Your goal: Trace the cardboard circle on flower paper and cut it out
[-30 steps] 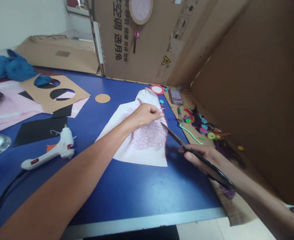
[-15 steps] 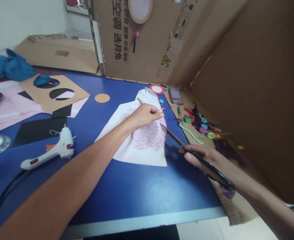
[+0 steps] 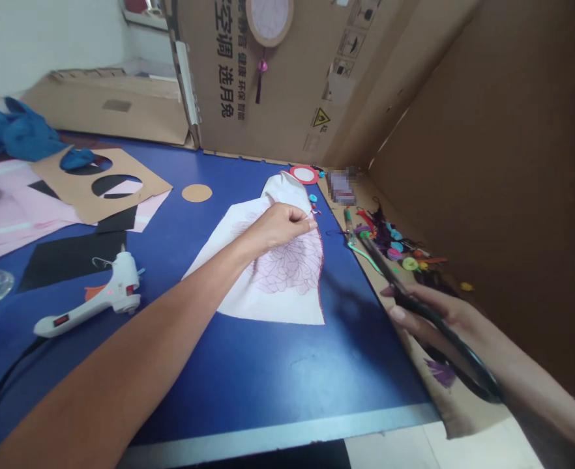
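A white cloth [image 3: 233,280] with a purple flower line pattern and a red right-hand edge lies on the blue table. Close to that edge, my left hand [image 3: 285,225] pinches the cloth between thumb and fingers; the fingertips hide the exact spot. My right hand [image 3: 429,312] grips black-handled scissors [image 3: 463,348] off to the right, apart from the cloth. Their blades point up and left over the trinkets and look blurred. Just beyond my left hand sit a small teal bead [image 3: 313,198] and a red-rimmed white disc [image 3: 304,174].
Several coloured beads and tassels [image 3: 395,247] lie on cardboard at the right. To the left are a white glue gun [image 3: 121,283], black sheets [image 3: 67,257], a cardboard piece with oval holes [image 3: 145,179] and a tan disc [image 3: 197,193]. Cardboard walls [image 3: 278,130] stand behind and right.
My right hand has drawn the scissors away from the cloth's edge, to the right and slightly down. My left hand stays pinched at the same spot. The view has shifted slightly.
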